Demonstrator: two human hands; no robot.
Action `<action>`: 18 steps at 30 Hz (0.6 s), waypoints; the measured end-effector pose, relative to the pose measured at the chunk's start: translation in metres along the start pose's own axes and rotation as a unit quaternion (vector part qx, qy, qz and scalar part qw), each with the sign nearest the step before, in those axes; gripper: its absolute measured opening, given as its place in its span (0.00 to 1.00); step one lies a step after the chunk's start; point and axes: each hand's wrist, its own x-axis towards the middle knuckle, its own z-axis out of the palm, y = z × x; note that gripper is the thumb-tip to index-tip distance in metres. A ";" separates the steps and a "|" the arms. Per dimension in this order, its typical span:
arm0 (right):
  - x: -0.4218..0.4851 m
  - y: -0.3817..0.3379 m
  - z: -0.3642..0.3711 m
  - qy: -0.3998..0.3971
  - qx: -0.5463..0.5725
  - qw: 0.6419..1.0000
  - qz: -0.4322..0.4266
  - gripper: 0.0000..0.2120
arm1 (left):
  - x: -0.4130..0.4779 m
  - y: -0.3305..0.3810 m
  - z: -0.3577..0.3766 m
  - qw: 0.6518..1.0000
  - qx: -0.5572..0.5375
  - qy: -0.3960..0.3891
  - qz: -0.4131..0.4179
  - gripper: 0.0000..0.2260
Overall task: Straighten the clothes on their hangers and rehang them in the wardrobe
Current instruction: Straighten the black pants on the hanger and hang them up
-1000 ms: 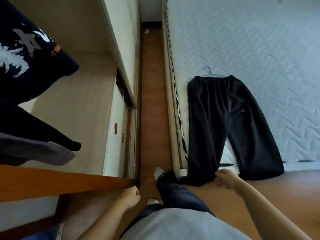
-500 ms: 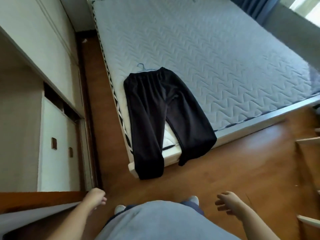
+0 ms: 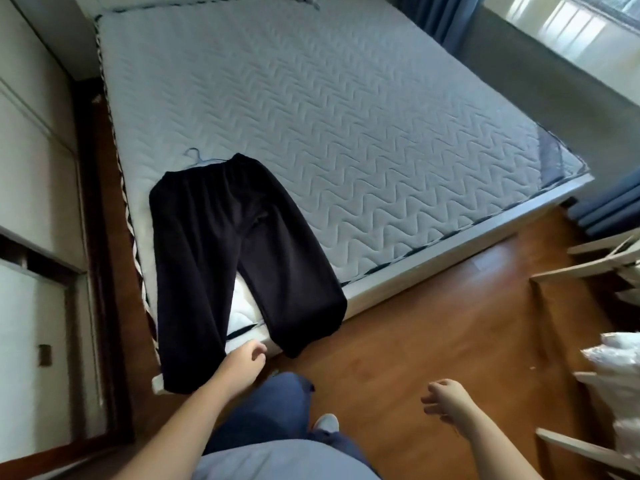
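Black trousers (image 3: 221,237) lie flat on the near left corner of the bare quilted mattress (image 3: 329,109), both legs hanging over the bed's foot end. A thin blue hanger (image 3: 195,157) pokes out at the waistband. My left hand (image 3: 244,367) reaches forward just beside the hem of the left trouser leg, fingers loosely curled, holding nothing. My right hand (image 3: 446,403) hovers over the wooden floor to the right, fingers apart and empty. The wardrobe (image 3: 34,237) stands along the left.
A narrow floor strip (image 3: 98,237) runs between wardrobe and bed. White wooden furniture (image 3: 595,261) and a pale bundle (image 3: 620,372) stand at the right. Blue curtains (image 3: 446,19) hang by the window. My blue-trousered legs and a white shoe (image 3: 327,422) are below.
The view swung from the wardrobe interior toward the bed. My left hand moved forward from beside the wardrobe to the trouser hem; my right hand stayed low on the right.
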 end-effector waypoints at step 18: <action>0.056 -0.298 0.092 -0.042 -0.182 0.977 -0.098 0.08 | 0.164 -0.039 -0.137 0.950 -0.231 0.103 -0.185 0.07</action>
